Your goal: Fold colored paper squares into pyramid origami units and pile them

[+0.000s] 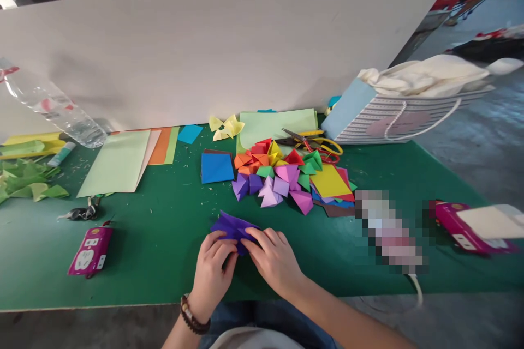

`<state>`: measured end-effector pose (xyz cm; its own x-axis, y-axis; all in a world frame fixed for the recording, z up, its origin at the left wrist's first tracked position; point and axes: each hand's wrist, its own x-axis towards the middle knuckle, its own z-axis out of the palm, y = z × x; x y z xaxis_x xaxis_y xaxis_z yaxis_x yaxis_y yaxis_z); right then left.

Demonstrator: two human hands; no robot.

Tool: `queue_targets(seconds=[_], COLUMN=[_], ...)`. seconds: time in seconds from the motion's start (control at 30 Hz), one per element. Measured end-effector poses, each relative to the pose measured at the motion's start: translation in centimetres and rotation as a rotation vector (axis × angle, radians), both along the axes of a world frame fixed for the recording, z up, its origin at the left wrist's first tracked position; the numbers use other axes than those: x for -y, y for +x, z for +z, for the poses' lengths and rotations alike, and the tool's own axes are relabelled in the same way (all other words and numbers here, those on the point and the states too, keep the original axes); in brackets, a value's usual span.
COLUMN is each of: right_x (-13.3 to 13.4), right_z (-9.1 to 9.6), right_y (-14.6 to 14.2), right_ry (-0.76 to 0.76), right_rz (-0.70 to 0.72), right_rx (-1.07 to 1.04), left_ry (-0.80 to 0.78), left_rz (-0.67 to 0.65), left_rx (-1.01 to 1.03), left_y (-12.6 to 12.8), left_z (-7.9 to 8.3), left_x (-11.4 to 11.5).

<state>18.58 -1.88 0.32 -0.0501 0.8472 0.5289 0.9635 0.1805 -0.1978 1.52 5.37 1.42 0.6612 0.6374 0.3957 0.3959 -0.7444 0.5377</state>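
A dark purple sheet of folded paper [229,223] is between my two hands, just above the green table near its front edge. My left hand [213,264] pinches its lower left part, thumb against fingers. From the right, my right hand [275,259] grips the same paper with thumb and fingertips. The fingertips of both hands nearly meet at the middle, where they cover part of the folds. Beyond the hands lies a pile of folded paper pieces [270,185] in purple, pink, orange, red, yellow and green. Left of the pile sits a stack of blue square paper [217,167].
Scissors [327,145] lie behind the pile, beside a striped gift bag [368,117]. Colored squares [329,181] are at its right. Pale green sheets [118,163], a plastic bottle [69,114], keys [84,211] and a magenta packet [90,251] occupy the left. A white partition [204,54] borders the back.
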Motion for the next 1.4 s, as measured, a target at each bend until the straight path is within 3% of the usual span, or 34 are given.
queue_targets(seconds=[0.2, 0.37, 0.57, 0.77, 1.07, 1.23, 1.4], right_x=[0.3, 1.1, 1.2, 0.5, 0.0, 0.1, -0.4], right_z=[-0.5, -0.4, 0.1, -0.2, -0.1, 0.3, 1.3], right_y=[1.5, 2.7, 3.6, 4.0, 3.9, 4.0, 3.6], right_ry=[-0.028, -0.142, -0.176, -0.207, -0.296, -0.376, -0.503], right_rz=[0.144, 0.226, 0.342, 0.324, 0.237, 0.224, 0.117], right_rx=[0.022, 0.084, 0.041, -0.256, -0.52, -0.563, -0.563], left_ry=[-0.016, 0.034, 0.05, 0.059, 0.057, 0.042, 0.011], left_rz=[-0.013, -0.004, 0.034, 0.063, 0.03, 0.028, 0.027], left_rx=[-0.049, -0.122, -0.169, -0.169, -0.171, -0.102, -0.072], left_y=[-0.6, -0.9, -0.7, -0.6, -0.9, -1.0, -1.0], left_z=[-0.5, -0.7, -0.6, -1.2, -1.3, -1.4, -1.3], left_x=[1.1, 2.8, 3.2, 3.3, 3.3, 3.5, 3.7])
